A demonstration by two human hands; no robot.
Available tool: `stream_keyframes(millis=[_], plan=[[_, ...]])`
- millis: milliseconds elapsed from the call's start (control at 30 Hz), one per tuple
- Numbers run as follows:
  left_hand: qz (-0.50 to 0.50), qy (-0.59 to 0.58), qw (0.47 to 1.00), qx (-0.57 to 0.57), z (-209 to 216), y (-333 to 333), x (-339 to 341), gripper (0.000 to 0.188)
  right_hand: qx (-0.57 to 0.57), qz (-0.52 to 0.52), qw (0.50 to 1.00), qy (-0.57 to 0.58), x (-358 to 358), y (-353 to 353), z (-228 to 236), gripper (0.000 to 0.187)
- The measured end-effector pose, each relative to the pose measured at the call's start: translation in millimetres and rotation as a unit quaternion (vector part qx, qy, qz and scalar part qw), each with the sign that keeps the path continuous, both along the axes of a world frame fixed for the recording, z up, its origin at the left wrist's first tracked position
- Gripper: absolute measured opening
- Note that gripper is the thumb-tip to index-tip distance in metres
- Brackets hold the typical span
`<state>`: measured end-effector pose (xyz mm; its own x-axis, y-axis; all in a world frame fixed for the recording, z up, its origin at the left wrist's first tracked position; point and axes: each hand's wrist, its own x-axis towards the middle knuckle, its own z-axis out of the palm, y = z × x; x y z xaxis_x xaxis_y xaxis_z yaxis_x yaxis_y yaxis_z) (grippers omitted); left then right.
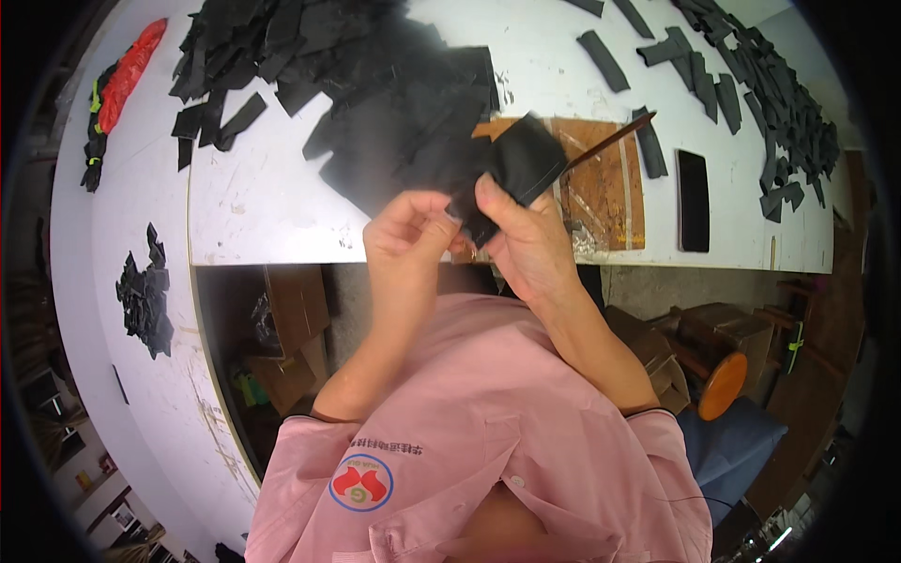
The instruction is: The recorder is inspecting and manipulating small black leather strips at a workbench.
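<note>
Close above the front edge of the table, a black fabric piece (527, 161) with a stitched edge is held between my two hands. My right hand (533, 239) grips it, thumb lying on top and the other fingers mostly hidden beneath. At the fabric's lower left end, my left hand (410, 235) is closed in a pinch on its edge. A thin brown stick (610, 144) slants up to the right from beside the fabric; whether my right hand also holds it cannot be made out. Under the hands lies a brown board (612, 192) with tape across it.
A heap of black fabric pieces (375, 113) covers the far left and middle of the white table (272, 206). Narrow black pieces (793, 122) are piled far right, near a dark phone (694, 202). On the left stand a red bag (131, 75) and a small black pile (145, 300).
</note>
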<state>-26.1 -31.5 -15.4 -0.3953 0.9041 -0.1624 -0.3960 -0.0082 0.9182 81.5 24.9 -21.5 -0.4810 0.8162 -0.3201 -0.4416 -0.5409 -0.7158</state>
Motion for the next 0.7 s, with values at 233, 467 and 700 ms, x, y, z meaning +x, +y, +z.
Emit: stream_keyframes(millis=[233,467,700], plan=[[-0.003,0.238,0.971,-0.006,-0.7,0.1,-1.0,0.004,0.384,-0.008,0.823,-0.419,39.5,-9.6,17.5,0.021],[0.081,0.46,0.882,0.066,-4.9,2.1,18.5,0.006,0.507,-0.063,0.783,-0.355,16.7,-4.2,12.0,0.011],[-0.042,-0.186,0.981,-0.017,2.9,13.0,-4.5,0.011,0.356,-0.032,0.893,-0.272,17.5,7.0,-13.9,0.008]])
